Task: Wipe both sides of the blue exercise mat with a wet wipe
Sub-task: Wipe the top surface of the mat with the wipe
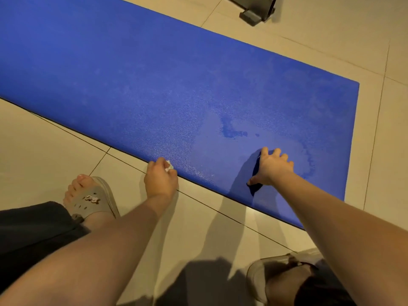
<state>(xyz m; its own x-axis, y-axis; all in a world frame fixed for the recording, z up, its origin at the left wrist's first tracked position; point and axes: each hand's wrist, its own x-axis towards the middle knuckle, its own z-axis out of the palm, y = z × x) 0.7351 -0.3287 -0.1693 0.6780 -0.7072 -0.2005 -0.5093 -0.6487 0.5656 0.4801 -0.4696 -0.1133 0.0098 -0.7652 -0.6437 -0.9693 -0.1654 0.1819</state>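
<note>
**Sandals at the mat edge: both hands engaged**

Sandals [97,202] stand on the tiled floor [309,40]. The blue exercise mat [154,85] lies flat there, with damp patches near its end. The right hand [273,167] has its fingers clamped on a puckered fold of the mat. The left hand [161,180] pinches the wet wipe [169,167]. Judged light, soft and floppy; take the edge to turn it.

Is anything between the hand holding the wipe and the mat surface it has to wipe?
Nothing visible. The left hand pinches the wet wipe right at the near edge of the blue mat, whose top shows only damp patches. The right hand grips a raised fold of it further along.
</note>
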